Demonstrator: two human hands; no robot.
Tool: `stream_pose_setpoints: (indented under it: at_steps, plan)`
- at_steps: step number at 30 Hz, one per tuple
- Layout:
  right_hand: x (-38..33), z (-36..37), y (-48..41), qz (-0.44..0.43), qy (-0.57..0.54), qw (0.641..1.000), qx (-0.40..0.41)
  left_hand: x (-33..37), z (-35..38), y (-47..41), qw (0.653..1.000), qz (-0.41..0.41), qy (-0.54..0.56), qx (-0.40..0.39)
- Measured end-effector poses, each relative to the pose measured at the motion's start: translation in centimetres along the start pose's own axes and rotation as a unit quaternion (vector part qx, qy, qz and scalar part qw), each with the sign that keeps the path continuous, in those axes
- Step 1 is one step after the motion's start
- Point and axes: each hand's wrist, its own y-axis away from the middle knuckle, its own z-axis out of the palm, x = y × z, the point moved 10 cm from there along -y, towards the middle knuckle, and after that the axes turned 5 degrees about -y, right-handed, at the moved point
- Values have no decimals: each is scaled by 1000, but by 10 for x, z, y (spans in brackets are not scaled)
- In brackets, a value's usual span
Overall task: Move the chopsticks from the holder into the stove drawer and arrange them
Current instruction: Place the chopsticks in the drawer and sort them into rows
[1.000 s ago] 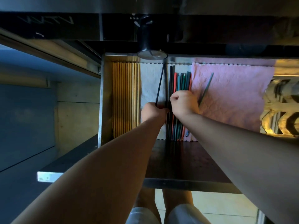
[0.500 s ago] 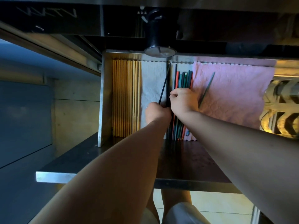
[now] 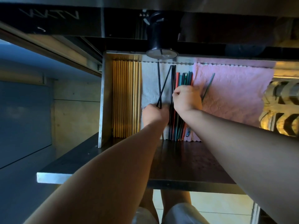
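The left hand (image 3: 154,113) is pinching two crossed, stiff, light black chopsticks (image 3: 161,89) low down while the right hand (image 3: 186,98) is pressing closed on the coloured chopsticks (image 3: 183,78).

There is a single view, from a wide-angle camera worn on the person's head. It looks forward and steeply down along both forearms into the open stove drawer (image 3: 103,97), whose steel wall stands left of the left grip (image 3: 154,114). The right grip (image 3: 186,99) sits near frame centre, just beside the left one, both at arm's length from the lens. Past the grips, at the top of the frame, runs the dark underside of the stove with a knob (image 3: 159,46). Nearer than the grips, at the bottom edge, the person's knees and tiled floor (image 3: 218,202) show. Straight lines bow toward the edges.
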Motion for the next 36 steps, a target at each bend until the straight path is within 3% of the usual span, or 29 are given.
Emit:
stream_pose_setpoints:
  at_steps: [5, 12, 19, 26, 36]
  plan:
    - [-5, 15, 1, 12, 37, 999, -31, -3, -16, -2, 1000, 8, 8, -13]
    - [-17, 11, 3, 33, 110, 993, -3, -15, -22, -4, 996, -5, 76, -47]
    - [-10, 16, 3, 84, -28, 995, -35, -24, -34, -12, 1000, 4, 8, -7]
    - [-18, 32, 11, 64, -163, 980, -93, -32, -52, -13, 1000, -7, 9, 19]
    - [-38, 48, 6, 70, -154, 982, -85, -24, -77, -6, 995, 6, -93, 37]
